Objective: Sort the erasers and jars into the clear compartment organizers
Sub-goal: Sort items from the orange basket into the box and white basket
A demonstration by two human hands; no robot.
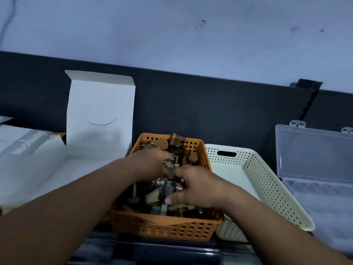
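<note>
Left hand (150, 163): fingers curled round a clump of small brown cork-topped jars (168, 166), gathered for sorting.
Right hand (193, 186): fingers dug into the pile; I could not tell its grip.
Orange perforated plastic basket (168, 226): sat close before me, holding the mixed stock.
Clear plastic compartment organizer (315, 197): lay at far right, lid open, ready to receive.

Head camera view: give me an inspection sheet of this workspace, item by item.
Surface: dark tabletop, mostly covered.
Job's things: orange basket heaped with small jars and other pieces; clear organizer at right, lid open.
Clutter: cream basket beside the orange one; open white carton; printed packaging at left.
Grips: left hand and right hand both in the pile, fingers curled; hold unclear.
Cables: possible cord on the wall, unsure.
Surroundings: pale wall above dark backboard.
</note>
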